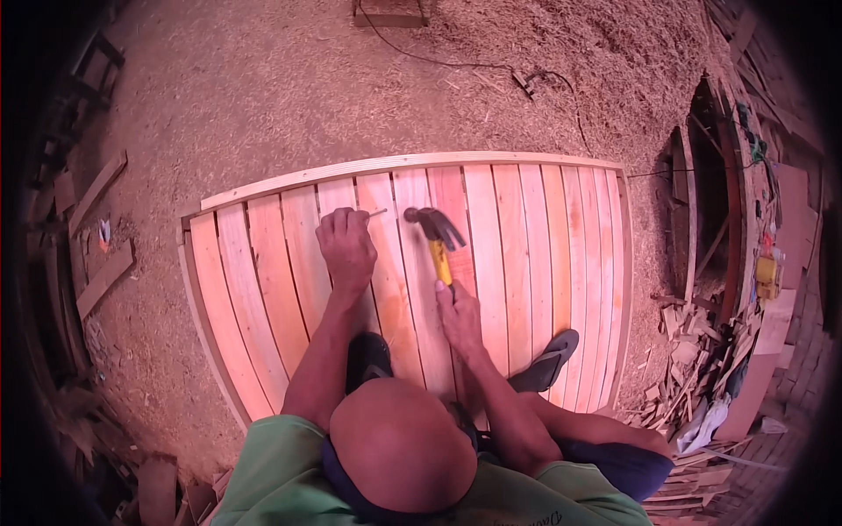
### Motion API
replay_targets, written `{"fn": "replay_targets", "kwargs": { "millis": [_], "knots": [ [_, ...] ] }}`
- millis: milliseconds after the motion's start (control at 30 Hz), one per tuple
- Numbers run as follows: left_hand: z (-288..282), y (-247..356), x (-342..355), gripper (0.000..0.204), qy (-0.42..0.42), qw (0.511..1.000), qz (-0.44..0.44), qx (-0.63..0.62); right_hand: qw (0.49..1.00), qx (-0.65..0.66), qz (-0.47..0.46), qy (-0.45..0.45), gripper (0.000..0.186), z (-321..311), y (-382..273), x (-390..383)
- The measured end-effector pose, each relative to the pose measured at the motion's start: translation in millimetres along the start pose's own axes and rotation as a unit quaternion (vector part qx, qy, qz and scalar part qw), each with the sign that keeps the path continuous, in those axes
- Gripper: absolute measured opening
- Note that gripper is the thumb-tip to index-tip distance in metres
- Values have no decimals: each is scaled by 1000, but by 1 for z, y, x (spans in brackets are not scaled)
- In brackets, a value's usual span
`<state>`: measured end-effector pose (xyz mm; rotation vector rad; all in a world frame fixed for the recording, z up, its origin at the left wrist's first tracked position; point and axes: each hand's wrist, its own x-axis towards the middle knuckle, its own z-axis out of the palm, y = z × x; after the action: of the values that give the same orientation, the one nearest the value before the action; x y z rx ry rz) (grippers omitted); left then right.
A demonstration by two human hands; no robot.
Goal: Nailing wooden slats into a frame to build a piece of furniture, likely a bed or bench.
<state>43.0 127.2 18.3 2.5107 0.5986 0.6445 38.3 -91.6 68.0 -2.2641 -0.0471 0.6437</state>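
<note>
Claw hammer (441, 250) is seen just right of frame centre, dark head up, yellow handle running down. Its lower handle is gripped by the right hand (460, 317); striking face is turned left, claw right. Whether the head touches the wood below can't be told.

Thin nail-like rod (378, 212) is pinched in the closed left hand (346, 254), left of and above frame centre. Its free end is pointed right, toward the striking face, with a gap between. Exact kind of rod can't be made out.

Both hands are held over a slatted wooden panel (535, 289) filling mid-frame. Slats are laid up-down with narrow dark gaps; one redder slat (449, 195) is seen behind the hammer. Upper ends are bordered by a pale wooden rail (351, 170). Dark flip-flops are worn: left sandal (368, 358) and right sandal (548, 361) are both placed on the panel, lower centre.

Floor beyond is covered in wood shavings (263, 79). Dark cable (447, 63) is strung across upper centre. Loose boards (105, 279) are left at frame left; wood offcuts (688, 355) are heaped lower right.
</note>
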Motion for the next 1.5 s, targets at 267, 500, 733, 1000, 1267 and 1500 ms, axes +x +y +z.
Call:
{"fn": "replay_targets", "kwargs": {
  "millis": [267, 500, 733, 1000, 1267, 1500],
  "knots": [
    [36, 2, 5, 12, -11, 996, -36, -75, 941, 261, -141, 161, 56, -103, -116, 14],
    [46, 15, 6, 12, -13, 999, -33, -40, 773, 393, -470, 168, 85, -192, -185, 13],
    [37, 8, 7, 14, -5, 999, -28, -35, 747, 423, -487, 162, 67, -138, -168, 17],
    [40, 6, 17, 11, -28, 1000, 3, -7, 998, 19, 59, 31, 54, -17, 16, 14],
    [56, 56, 24, 8, -2, 995, 29, -91, 973, 185, -1, 141, 50, -105, -54, 31],
    [88, 47, 25, 10, -39, 997, 6, -68, 857, 388, -241, 238, 58, -184, -145, 4]
  ]
}}
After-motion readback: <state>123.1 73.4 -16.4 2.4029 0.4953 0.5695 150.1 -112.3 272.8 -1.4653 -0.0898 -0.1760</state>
